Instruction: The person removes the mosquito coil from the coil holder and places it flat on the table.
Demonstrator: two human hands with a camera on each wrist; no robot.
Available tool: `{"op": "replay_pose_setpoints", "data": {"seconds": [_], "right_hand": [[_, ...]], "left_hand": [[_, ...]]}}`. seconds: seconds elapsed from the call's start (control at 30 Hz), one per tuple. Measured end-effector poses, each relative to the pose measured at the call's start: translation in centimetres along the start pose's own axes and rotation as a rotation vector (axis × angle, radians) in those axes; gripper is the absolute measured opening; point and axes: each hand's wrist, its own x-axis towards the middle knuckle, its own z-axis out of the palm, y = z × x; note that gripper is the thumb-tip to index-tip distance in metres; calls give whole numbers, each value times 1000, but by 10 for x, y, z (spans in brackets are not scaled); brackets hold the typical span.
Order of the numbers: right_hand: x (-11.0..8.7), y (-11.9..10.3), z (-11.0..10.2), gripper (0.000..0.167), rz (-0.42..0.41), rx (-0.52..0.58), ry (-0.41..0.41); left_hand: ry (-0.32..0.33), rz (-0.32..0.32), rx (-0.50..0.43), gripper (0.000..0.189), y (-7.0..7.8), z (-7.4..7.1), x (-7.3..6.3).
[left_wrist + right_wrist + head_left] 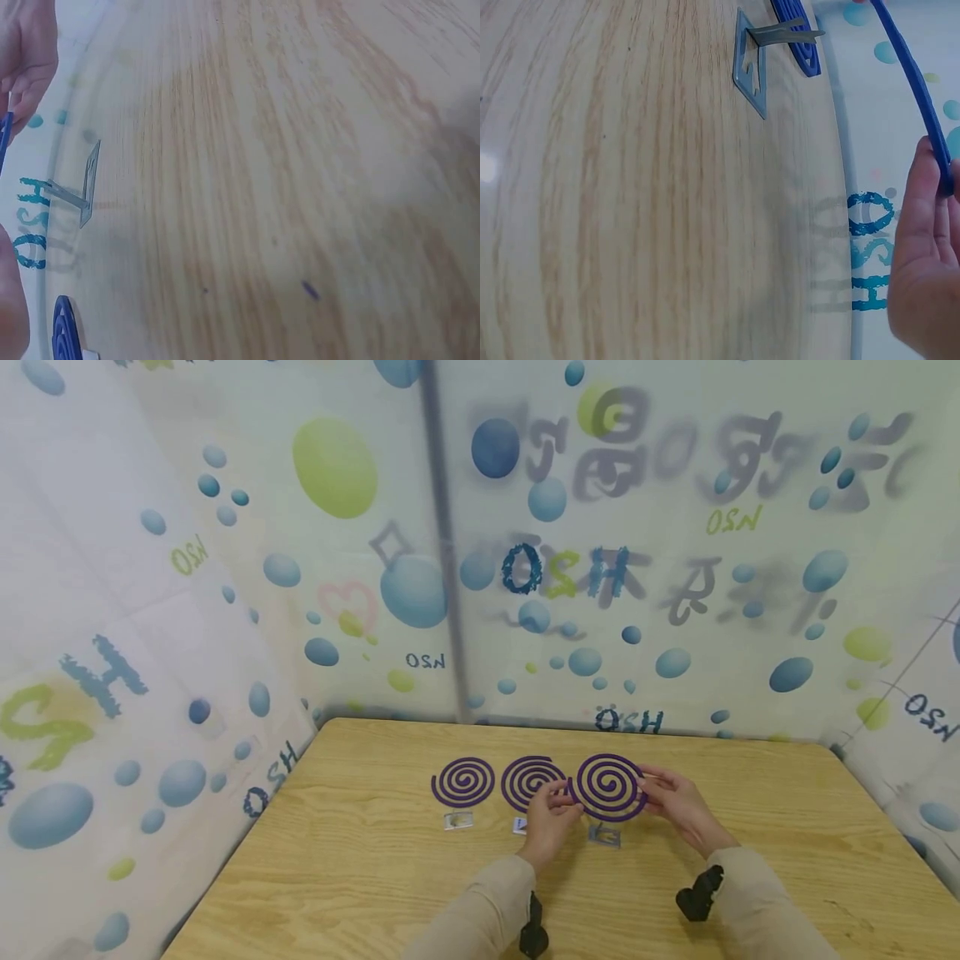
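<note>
Both hands hold a purple mosquito coil [611,786] by its opposite edges, raised over the right-hand metal stand [604,836]. On its left edge the left hand [551,822] pinches it between thumb and fingers. The right hand [678,806] grips the right edge; in the right wrist view the coil [919,86] appears edge-on, above the table, between the fingers [922,202]. That stand [751,64] has an upright prong rising from its flat plate. A middle coil [528,770] lies on the table, partly hidden behind the left hand.
Another purple coil [465,781] lies flat at the left of the row, with a small stand [458,820] before it. A middle stand [520,826] is partly covered by the left hand. Patterned curtains [420,693] rise behind the wooden table [352,827].
</note>
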Motion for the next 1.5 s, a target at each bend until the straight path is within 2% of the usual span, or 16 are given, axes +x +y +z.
{"op": "replay_pose_setpoints", "data": {"seconds": [0.17,0.4,0.53,0.7,0.87,1.03,1.3,1.5], "right_hand": [[2,-3,-2,53,-15,-8,-3],[8,2,2,48,-59,-42,6],[13,9,2,45,-48,-41,22],[17,15,3,43,-27,-33,44],[17,15,5,41,8,-34,86],[17,17,6,37,25,-47,131],[17,19,5,34,47,-103,171],[11,18,4,36,27,-132,163]], "left_hand": [[61,-20,23,40,1,6,4],[229,43,116,31,-2,16,8],[259,53,118,30,-7,19,9],[272,37,69,28,-12,18,11],[241,44,77,28,-14,15,12],[165,80,113,28,-17,11,13],[-1,-15,178,39,-19,7,14],[-56,-51,216,42,-18,10,14]]}}
